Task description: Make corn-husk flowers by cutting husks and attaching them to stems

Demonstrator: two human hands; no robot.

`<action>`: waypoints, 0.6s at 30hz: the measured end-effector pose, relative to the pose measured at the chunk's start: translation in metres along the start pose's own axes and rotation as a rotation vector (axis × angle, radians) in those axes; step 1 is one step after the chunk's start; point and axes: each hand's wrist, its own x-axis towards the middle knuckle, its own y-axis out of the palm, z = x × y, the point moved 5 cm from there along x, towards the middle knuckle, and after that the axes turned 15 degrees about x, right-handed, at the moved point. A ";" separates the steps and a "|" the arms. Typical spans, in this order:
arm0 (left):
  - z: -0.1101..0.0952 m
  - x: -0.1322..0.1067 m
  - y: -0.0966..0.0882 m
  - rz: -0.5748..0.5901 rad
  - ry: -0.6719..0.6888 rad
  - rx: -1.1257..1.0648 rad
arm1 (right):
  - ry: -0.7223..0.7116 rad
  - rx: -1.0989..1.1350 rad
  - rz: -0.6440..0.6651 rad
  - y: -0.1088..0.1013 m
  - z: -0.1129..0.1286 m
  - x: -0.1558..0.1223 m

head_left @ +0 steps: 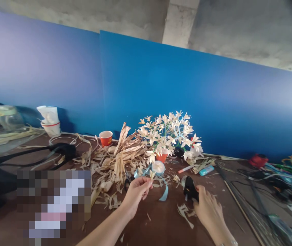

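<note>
My left hand (138,191) is closed in a pinch on a small pale husk flower (152,175), held upright above the table. My right hand (210,206), with its fingers against the near end, grips a black tool (190,188) whose kind I cannot make out. Beyond both hands, a bunch of cream husk flowers (170,133) on green stems stands in a red cup (162,155). A roll of light blue ribbon (158,167) lies just past my left hand, its loose end (163,194) trailing toward me.
Dried corn husks (127,153) and scraps cover the table's middle left. Behind them stands a red paper cup (106,138). A light blue tube (206,170) lies to the right, near a cluttered pile (276,177) with cables. A blue partition (161,85) rises at the back.
</note>
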 end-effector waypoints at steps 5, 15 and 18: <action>0.002 0.000 -0.001 -0.028 -0.028 -0.039 | -0.076 0.403 -0.055 -0.017 0.020 0.005; 0.000 0.001 -0.001 -0.019 0.007 0.005 | -0.511 0.912 0.049 -0.014 0.114 -0.024; -0.001 0.000 -0.001 -0.047 -0.026 0.039 | -0.573 0.833 0.050 -0.007 0.116 -0.025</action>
